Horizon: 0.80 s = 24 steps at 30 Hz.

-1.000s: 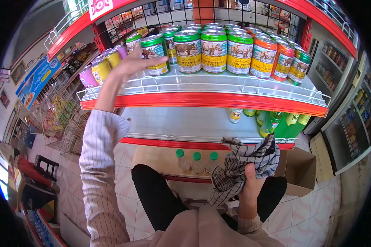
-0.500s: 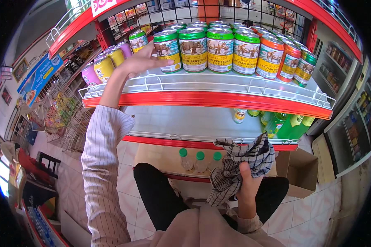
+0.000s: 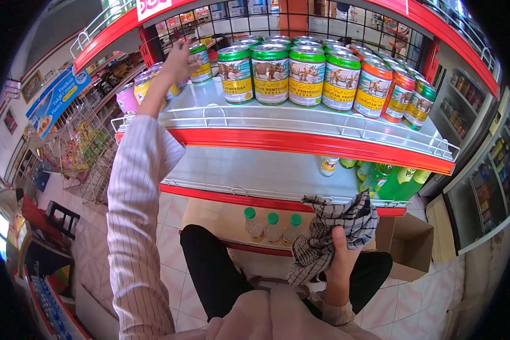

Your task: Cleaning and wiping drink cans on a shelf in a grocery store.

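My left hand (image 3: pixel 178 63) reaches over the upper shelf, at the left side of a lone green-topped drink can (image 3: pixel 200 67) with a yellow lower band. Its fingers point up and apart, with nothing visible in them; whether they touch the can I cannot tell. Right of that can, rows of similar cans (image 3: pixel 270 76) stand upright, several green-topped and some orange (image 3: pixel 373 86). Yellow and pink cans (image 3: pixel 127 101) stand left of my wrist, partly hidden by it. Low in front of me, my right hand (image 3: pixel 341 258) grips a bunched black-and-white checked cloth (image 3: pixel 337 226), thumb on top.
A white wire rail (image 3: pixel 277 118) runs along the upper shelf's red front edge. The lower shelf (image 3: pixel 255 170) holds green bottles (image 3: pixel 399 182) at its right. Below stand clear bottles with green caps (image 3: pixel 272 225). An open cardboard box (image 3: pixel 408 243) sits on the floor at right.
My left hand has left the front green-topped can and moved up and left to the lone can behind. The right hand still holds the cloth; the view has shifted slightly.
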{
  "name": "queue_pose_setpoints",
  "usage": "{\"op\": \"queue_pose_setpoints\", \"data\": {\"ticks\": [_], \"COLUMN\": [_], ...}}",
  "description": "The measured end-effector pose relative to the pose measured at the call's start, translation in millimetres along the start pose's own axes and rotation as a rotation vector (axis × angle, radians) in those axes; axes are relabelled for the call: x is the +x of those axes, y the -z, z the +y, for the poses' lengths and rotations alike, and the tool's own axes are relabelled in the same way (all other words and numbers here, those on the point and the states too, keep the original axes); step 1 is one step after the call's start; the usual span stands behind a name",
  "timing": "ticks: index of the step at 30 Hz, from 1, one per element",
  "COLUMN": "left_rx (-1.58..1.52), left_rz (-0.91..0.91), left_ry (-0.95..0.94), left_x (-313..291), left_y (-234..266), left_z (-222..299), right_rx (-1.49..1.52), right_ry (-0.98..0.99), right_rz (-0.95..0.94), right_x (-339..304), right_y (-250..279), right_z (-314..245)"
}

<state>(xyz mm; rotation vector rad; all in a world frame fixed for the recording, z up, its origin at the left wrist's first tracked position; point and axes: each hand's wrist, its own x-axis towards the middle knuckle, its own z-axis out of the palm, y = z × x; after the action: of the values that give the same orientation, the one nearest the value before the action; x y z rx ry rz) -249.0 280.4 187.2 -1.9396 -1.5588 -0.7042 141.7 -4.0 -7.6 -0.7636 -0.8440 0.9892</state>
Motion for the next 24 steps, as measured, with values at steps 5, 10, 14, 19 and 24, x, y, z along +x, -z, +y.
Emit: {"op": "queue_pose_setpoints", "data": {"ticks": [5,10,14,19,24], "left_rx": [-0.034,-0.328,-0.447,-0.096,-0.118], "left_rz": [-0.019,-0.055,0.131,0.017,0.239], "left_ry": [0.121,0.137,0.15,0.139,-0.015], "left_x": [7.0,9.3,2.4,-1.0,-9.5], "left_y": [-25.1,-22.5,-27.4,-18.8,7.6], "left_z": [5.9,17.2,5.3,7.4,5.7], "right_rx": [-0.093,-0.105,-0.097,-0.058,0.003], "right_ry": [-0.002,-0.055,-0.032,-0.035,-0.081], "right_rz": [-0.105,-0.08,-0.098,-0.093,-0.129], "right_x": [-5.5,-2.7,-6.2,-3.4,-10.9], "right_y": [-3.1,8.2,7.1,-7.4,-7.8], "right_z": [-7.8,-3.2,0.7,-11.4,-19.6]}}
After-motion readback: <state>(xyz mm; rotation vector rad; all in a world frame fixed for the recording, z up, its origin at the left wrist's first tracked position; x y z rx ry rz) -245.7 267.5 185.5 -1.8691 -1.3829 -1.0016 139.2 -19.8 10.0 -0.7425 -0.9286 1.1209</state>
